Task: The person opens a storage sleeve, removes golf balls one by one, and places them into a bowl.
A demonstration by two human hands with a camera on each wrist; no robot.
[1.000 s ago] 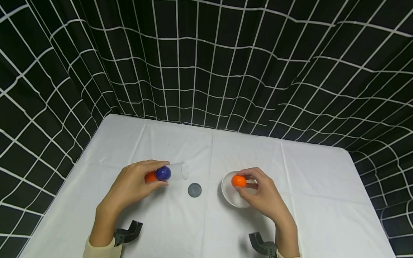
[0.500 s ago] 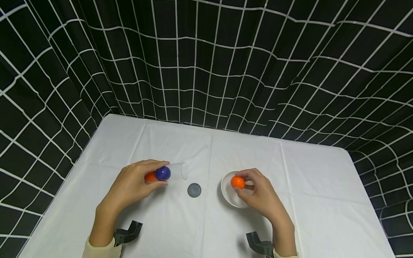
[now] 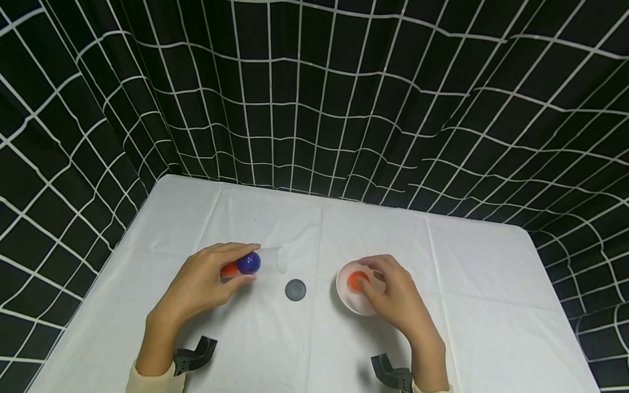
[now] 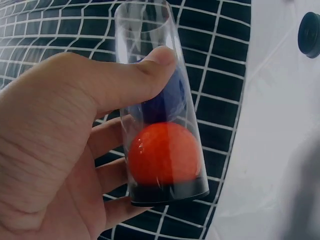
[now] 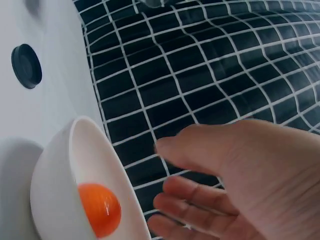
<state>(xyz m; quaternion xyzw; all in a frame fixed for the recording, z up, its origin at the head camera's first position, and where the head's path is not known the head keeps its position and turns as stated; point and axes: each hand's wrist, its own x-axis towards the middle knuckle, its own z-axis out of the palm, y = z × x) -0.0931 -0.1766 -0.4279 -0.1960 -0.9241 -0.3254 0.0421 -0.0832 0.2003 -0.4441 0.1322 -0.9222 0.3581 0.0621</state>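
Note:
My left hand (image 3: 206, 278) grips a clear plastic tube (image 3: 272, 260) that lies on its side, its open mouth toward the right. Within it are a blue ball (image 3: 248, 263) and, behind that, an orange ball (image 4: 164, 154) against the tube's dark base (image 4: 170, 193). Over the white bowl (image 3: 350, 304) is my right hand (image 3: 400, 295), its fingers and thumb apart and loosely bent, holding nothing. Another orange ball (image 5: 101, 210) lies inside the bowl, separate from the fingers in the right wrist view.
Between tube and bowl lies a round dark grey cap (image 3: 295, 290). A white cloth (image 3: 491, 305) covers the table. Black curtains with a white grid (image 3: 304, 98) stand along the back and sides.
My right hand has let go of the orange ball, which has dropped into the bowl. The right hand has shifted slightly left, while the left hand and tube have stayed nearly still.

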